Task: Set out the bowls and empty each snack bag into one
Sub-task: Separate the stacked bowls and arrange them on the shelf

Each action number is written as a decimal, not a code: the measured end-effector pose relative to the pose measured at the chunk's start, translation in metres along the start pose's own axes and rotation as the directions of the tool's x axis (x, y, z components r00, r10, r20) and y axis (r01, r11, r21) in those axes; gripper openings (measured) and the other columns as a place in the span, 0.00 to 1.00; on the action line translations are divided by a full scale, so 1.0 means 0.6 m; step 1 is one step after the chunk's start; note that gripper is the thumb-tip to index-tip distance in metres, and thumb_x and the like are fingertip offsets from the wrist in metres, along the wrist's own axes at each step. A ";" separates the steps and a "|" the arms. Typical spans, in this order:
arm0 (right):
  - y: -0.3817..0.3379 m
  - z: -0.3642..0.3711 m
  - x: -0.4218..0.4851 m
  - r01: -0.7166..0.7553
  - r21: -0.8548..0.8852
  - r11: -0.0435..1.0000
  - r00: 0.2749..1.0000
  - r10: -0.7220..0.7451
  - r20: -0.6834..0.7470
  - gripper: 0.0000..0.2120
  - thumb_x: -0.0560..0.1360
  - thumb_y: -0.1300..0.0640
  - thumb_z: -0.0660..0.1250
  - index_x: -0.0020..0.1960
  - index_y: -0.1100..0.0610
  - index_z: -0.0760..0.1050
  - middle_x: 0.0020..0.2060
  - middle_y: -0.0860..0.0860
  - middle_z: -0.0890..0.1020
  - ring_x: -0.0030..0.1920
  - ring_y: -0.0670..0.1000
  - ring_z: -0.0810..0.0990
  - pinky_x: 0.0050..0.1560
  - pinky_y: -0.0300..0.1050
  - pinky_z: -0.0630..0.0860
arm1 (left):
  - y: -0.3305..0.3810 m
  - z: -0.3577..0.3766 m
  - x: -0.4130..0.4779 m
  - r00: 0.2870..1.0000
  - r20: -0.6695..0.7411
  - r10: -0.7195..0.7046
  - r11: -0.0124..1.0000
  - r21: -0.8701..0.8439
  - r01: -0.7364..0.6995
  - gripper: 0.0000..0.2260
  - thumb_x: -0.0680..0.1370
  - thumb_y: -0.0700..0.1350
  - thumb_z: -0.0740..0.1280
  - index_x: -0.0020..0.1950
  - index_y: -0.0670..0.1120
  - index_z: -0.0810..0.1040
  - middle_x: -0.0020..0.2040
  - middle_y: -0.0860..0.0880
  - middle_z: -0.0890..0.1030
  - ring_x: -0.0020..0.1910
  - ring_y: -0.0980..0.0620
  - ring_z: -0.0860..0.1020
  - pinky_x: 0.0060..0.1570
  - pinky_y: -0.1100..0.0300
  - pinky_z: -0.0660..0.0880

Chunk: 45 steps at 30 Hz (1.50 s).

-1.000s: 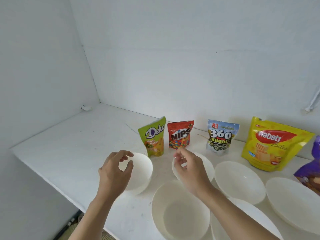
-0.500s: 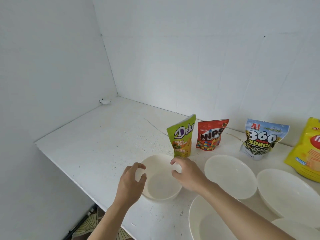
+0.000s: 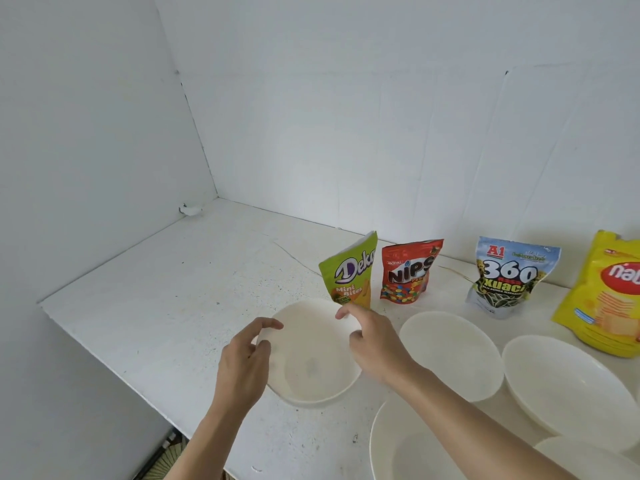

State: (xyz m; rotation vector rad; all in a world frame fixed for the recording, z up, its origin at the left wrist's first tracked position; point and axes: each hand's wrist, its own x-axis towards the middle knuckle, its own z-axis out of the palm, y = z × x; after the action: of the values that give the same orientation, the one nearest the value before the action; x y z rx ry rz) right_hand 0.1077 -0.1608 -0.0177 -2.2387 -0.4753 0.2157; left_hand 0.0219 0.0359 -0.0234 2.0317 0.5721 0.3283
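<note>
White table (image 3: 166, 306): 5 bowls (image 3: 450, 355), 4 bags (image 3: 408, 271)

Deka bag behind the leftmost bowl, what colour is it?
The Deka bag is lime green, with an orange patch low down; the head view shows it best.

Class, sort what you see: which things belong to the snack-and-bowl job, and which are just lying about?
Job: left bowl, four other bowls, Deka bag, Nips bag, 360 bag, yellow bag.
Lying about: small white object in the far corner.
</note>
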 end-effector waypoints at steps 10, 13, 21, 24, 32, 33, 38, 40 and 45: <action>-0.036 -0.123 -0.089 0.054 0.402 0.914 0.991 0.001 -0.135 0.29 0.72 0.74 0.54 0.57 0.45 0.77 0.55 0.63 0.79 0.29 0.56 0.68 0.30 0.40 0.63 | 0.145 0.002 -0.066 0.987 -0.050 0.151 0.975 -0.159 -0.157 0.21 0.65 0.43 0.56 0.46 0.58 0.84 0.35 0.49 0.74 0.31 0.58 0.67 0.35 0.57 0.64; -0.020 -0.166 -0.121 0.066 0.389 0.919 0.985 0.002 -0.174 0.30 0.72 0.73 0.54 0.58 0.42 0.78 0.56 0.72 0.76 0.30 0.57 0.64 0.30 0.43 0.62 | 0.186 0.027 -0.104 0.981 -0.056 0.184 0.967 -0.171 -0.191 0.21 0.66 0.43 0.56 0.47 0.57 0.85 0.33 0.52 0.73 0.31 0.57 0.67 0.35 0.57 0.63; 0.062 -0.304 -0.242 0.083 0.373 0.924 0.952 0.036 -0.303 0.31 0.69 0.74 0.54 0.53 0.43 0.79 0.50 0.74 0.77 0.30 0.54 0.62 0.31 0.45 0.59 | 0.277 0.144 -0.212 0.962 0.043 0.271 0.937 -0.241 -0.253 0.22 0.65 0.41 0.56 0.48 0.56 0.86 0.40 0.42 0.80 0.36 0.58 0.72 0.39 0.56 0.67; 0.103 -0.351 -0.293 0.040 0.354 0.934 0.943 0.081 -0.322 0.30 0.69 0.74 0.54 0.53 0.44 0.79 0.49 0.69 0.80 0.29 0.60 0.69 0.30 0.43 0.61 | 0.303 0.197 -0.257 0.947 0.089 0.307 0.924 -0.265 -0.275 0.22 0.65 0.41 0.57 0.50 0.55 0.85 0.45 0.38 0.80 0.37 0.65 0.73 0.41 0.56 0.68; 0.227 -0.445 -0.435 -0.069 0.319 0.945 0.921 0.183 -0.344 0.26 0.72 0.72 0.58 0.52 0.42 0.77 0.41 0.52 0.78 0.26 0.47 0.66 0.27 0.37 0.63 | 0.339 0.344 -0.373 0.884 0.257 0.390 0.906 -0.276 -0.319 0.22 0.67 0.42 0.56 0.47 0.60 0.84 0.39 0.43 0.77 0.31 0.57 0.70 0.31 0.67 0.68; 0.243 -0.450 -0.449 -0.087 0.303 0.949 0.908 0.200 -0.367 0.25 0.72 0.72 0.58 0.52 0.43 0.77 0.39 0.49 0.76 0.25 0.44 0.66 0.27 0.36 0.63 | 0.340 0.361 -0.385 0.873 0.288 0.393 0.909 -0.262 -0.323 0.22 0.67 0.42 0.56 0.48 0.61 0.84 0.38 0.44 0.77 0.31 0.56 0.70 0.31 0.65 0.68; 0.310 -0.480 -0.523 -0.194 0.128 0.973 0.871 0.231 -0.433 0.31 0.69 0.76 0.54 0.51 0.42 0.76 0.56 0.50 0.77 0.51 0.51 0.78 0.48 0.48 0.76 | 0.344 0.434 -0.445 0.787 0.443 0.431 0.902 -0.199 -0.382 0.21 0.71 0.39 0.59 0.50 0.63 0.82 0.42 0.45 0.82 0.33 0.53 0.71 0.38 0.55 0.71; 0.333 -0.487 -0.545 -0.237 0.098 0.967 0.869 0.256 -0.424 0.30 0.68 0.75 0.55 0.52 0.42 0.75 0.59 0.51 0.76 0.53 0.52 0.77 0.49 0.48 0.75 | 0.341 0.455 -0.460 0.733 0.505 0.457 0.886 -0.179 -0.428 0.24 0.75 0.33 0.60 0.53 0.63 0.81 0.47 0.41 0.83 0.35 0.49 0.72 0.39 0.54 0.73; 0.373 -0.473 -0.577 -0.330 0.042 0.943 0.855 0.317 -0.409 0.29 0.68 0.74 0.56 0.53 0.42 0.74 0.57 0.52 0.77 0.57 0.55 0.76 0.53 0.52 0.75 | 0.315 0.489 -0.472 0.680 0.587 0.439 0.872 -0.095 -0.481 0.21 0.73 0.39 0.61 0.55 0.64 0.80 0.46 0.48 0.84 0.41 0.51 0.78 0.44 0.53 0.77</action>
State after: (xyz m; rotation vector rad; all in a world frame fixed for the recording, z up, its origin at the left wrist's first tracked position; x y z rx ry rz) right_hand -0.0624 -0.6310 -0.0037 -2.2994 0.1315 -0.0963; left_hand -0.0383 -0.4091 -0.0058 2.1739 -0.3452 -0.0564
